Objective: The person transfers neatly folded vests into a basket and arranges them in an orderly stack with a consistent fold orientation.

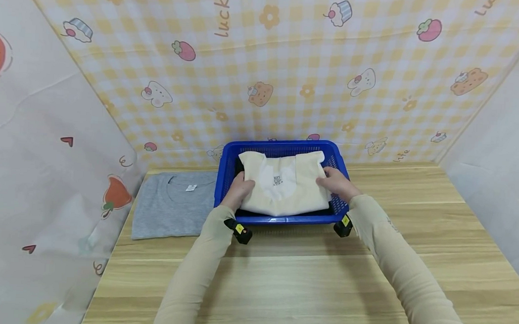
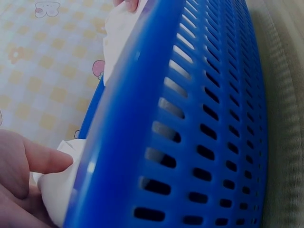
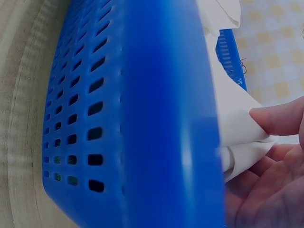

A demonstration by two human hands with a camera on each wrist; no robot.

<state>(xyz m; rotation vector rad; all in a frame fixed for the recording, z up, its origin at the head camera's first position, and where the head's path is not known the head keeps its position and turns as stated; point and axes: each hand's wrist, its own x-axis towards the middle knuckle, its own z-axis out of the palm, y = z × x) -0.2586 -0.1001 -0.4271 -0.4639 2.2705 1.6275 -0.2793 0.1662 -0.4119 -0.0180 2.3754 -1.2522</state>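
A folded cream shirt point(image 1: 309, 187) with a small dark print near its neckline lies within the rim of the blue plastic basket point(image 1: 278, 219). My left hand point(image 1: 238, 190) grips the shirt's left edge, thumb on top; the left wrist view shows that thumb pressed on the pale cloth. At the opposite edge, my right hand point(image 1: 337, 183) pinches the folded layers between thumb and fingers, seen closely in the right wrist view. Dark material shows under the shirt, but its kind is hidden. Both wrists pass over the basket's near rim.
A folded grey T-shirt point(image 1: 174, 206) with a white neck label lies left of the basket, touching or nearly touching it. Behind the wooden table point(image 1: 287, 292) hangs a yellow checked cloth point(image 1: 286, 84). Pale sheets stand at both sides.
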